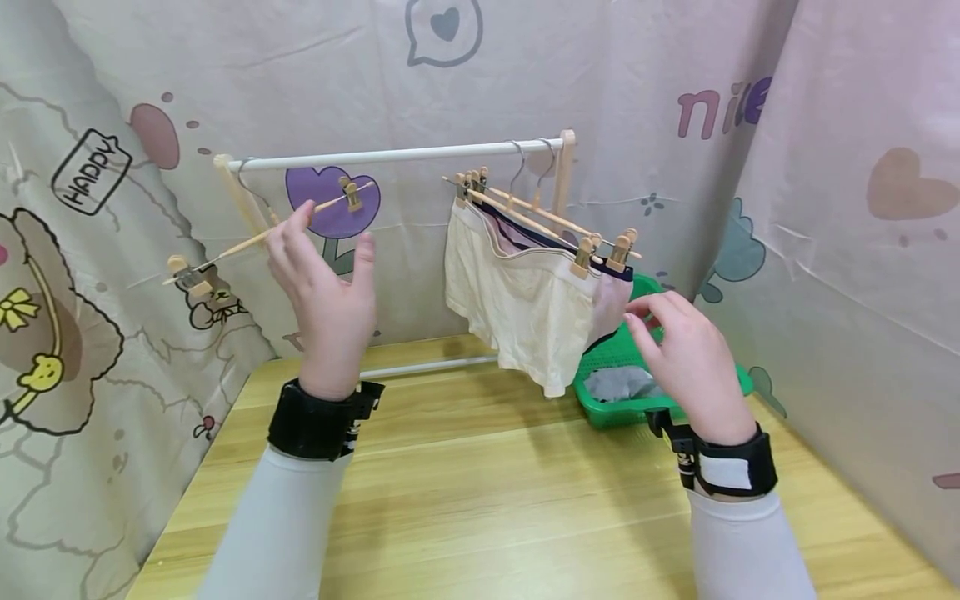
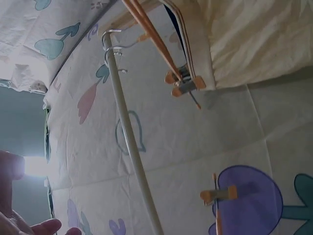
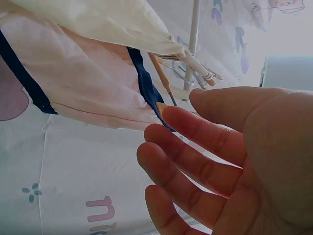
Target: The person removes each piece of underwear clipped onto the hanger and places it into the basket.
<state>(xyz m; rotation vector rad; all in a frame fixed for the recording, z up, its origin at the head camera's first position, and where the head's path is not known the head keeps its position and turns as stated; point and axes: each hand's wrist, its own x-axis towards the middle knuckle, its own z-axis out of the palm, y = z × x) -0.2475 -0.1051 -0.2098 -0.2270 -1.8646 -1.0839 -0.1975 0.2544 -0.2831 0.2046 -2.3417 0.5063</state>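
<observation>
My left hand (image 1: pixel 326 308) is raised with its fingers loosely extended beside a bare wooden clip hanger (image 1: pixel 243 246), index fingertip overlapping its bar. One clip (image 1: pixel 351 193) sits near each end of that hanger, with no garment in them. My right hand (image 1: pixel 693 358), fingers apart and slightly bent, holds nothing. It is beside the pink underpants (image 1: pixel 613 293) with navy trim, as the right wrist view also shows. Cream underpants (image 1: pixel 517 287) hang in front of the pink pair, each clipped at the waistband to a wooden hanger.
A white rod (image 1: pixel 390 156) on wooden posts carries all the hangers at the back of the wooden table (image 1: pixel 450 483). Behind the right hand stands a green basket (image 1: pixel 600 414) with grey cloth (image 1: pixel 622 383) in it. Printed curtains (image 1: pixel 637 75) enclose the back and sides.
</observation>
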